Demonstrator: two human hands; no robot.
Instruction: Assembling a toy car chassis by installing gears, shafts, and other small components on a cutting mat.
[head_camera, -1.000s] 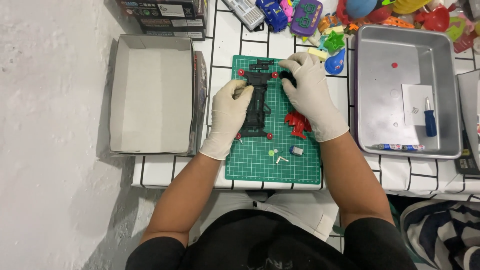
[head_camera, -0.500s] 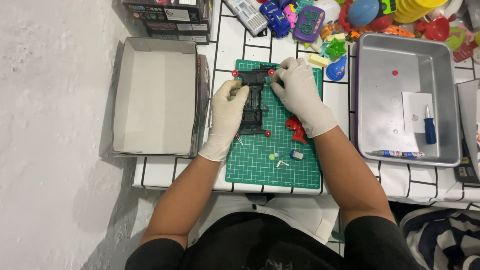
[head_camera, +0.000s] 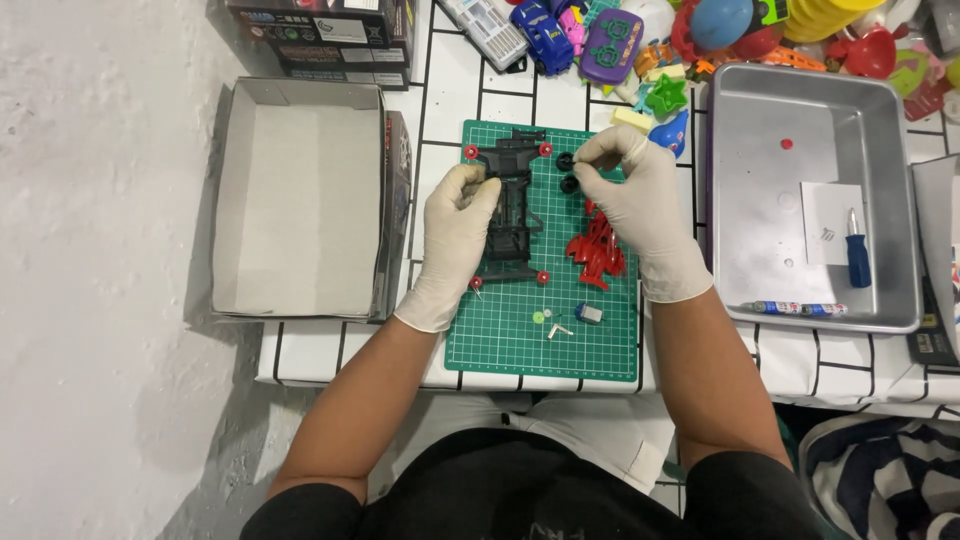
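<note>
Gloved left hand (head_camera: 455, 235) closed on the left edge of a black toy car chassis (head_camera: 512, 205) on the green cutting mat (head_camera: 545, 340), right hand (head_camera: 630, 195) pinching small black wheels (head_camera: 567, 172) just right of it, red body part (head_camera: 597, 250) under the right palm, bare mat toward the wrists, open cardboard box (head_camera: 300, 200) left of the left hand.

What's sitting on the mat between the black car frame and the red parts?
Head view: bare green mat between the black car frame and the red parts; two small black wheels lie higher up by the right hand.

An open grey cardboard box (head_camera: 300, 200) lies left of the mat; dark printed boxes (head_camera: 325, 35), perhaps two, behind.
</note>
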